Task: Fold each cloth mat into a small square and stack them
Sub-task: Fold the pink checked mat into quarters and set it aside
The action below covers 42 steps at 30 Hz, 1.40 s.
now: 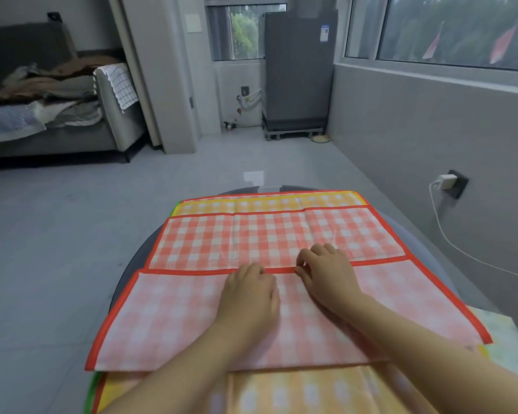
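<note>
An orange-and-white checked cloth mat [251, 237] with a red border lies on top of a pile of mats on a round dark table [138, 264]. Its near part is folded over, pale underside up, with the folded edge running across the middle. My left hand [248, 291] rests on the folded flap with its fingertips at that red edge. My right hand [323, 270] pinches the same edge a little to the right. Beneath it lies a yellow checked mat [266, 204], showing at the far side and near me.
A pale greenish mat [503, 336] sticks out at the right under the pile. Grey tiled floor surrounds the table. A wall with a socket, charger [446, 180] and white cable stands to the right. A sofa [57, 115] with heaped cloths is far left.
</note>
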Motion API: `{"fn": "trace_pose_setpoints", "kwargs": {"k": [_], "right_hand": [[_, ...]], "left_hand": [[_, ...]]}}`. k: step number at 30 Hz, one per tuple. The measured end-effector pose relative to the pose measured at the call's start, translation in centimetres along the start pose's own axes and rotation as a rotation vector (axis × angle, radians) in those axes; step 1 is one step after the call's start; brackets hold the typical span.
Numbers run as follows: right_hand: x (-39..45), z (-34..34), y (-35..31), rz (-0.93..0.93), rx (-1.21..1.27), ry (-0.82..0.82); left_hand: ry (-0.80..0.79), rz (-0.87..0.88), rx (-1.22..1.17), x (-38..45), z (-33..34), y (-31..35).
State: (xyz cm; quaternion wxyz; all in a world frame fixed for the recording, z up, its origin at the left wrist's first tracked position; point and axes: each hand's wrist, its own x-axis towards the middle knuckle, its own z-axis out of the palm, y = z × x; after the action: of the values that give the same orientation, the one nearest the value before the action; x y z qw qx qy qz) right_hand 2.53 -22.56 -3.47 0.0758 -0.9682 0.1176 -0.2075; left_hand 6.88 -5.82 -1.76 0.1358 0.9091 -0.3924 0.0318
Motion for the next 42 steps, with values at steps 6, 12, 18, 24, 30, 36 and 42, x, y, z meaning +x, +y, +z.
{"fn": "trace_pose_setpoints", "kwargs": {"k": [6, 12, 18, 24, 30, 36, 42], "right_hand": [[-1.1, -1.2, -0.6, -0.008, -0.036, -0.097], [-6.2, -2.7, -2.5, -0.026, 0.034, -0.303], [-8.3, -3.5, 2.2, 0.084, -0.053, -0.394], [-9.3, -5.3, 7.3, 0.246, -0.140, -0.382], [-9.1, -5.4, 7.7, 0.274, -0.149, -0.397], [-6.5, -5.0, 3.7, 0.165, -0.044, -0.320], [-4.0, -1.7, -1.1, -0.029, 0.026, -0.361]], "left_hand": [[-0.237, -0.054, 0.037, -2.6, 1.8, 0.9], [-0.205, -0.048, 0.065, -2.6, 2.3, 0.8], [-0.197, -0.048, 0.082, -2.5, 2.5, 0.7], [-0.193, -0.030, 0.096, -2.6, 2.7, 0.4], [-0.200, -0.037, 0.096, -2.6, 2.4, 0.6], [-0.213, -0.046, 0.087, -2.6, 2.3, 0.7], [-0.202, -0.039, 0.068, -2.4, 2.2, 0.6]]}}
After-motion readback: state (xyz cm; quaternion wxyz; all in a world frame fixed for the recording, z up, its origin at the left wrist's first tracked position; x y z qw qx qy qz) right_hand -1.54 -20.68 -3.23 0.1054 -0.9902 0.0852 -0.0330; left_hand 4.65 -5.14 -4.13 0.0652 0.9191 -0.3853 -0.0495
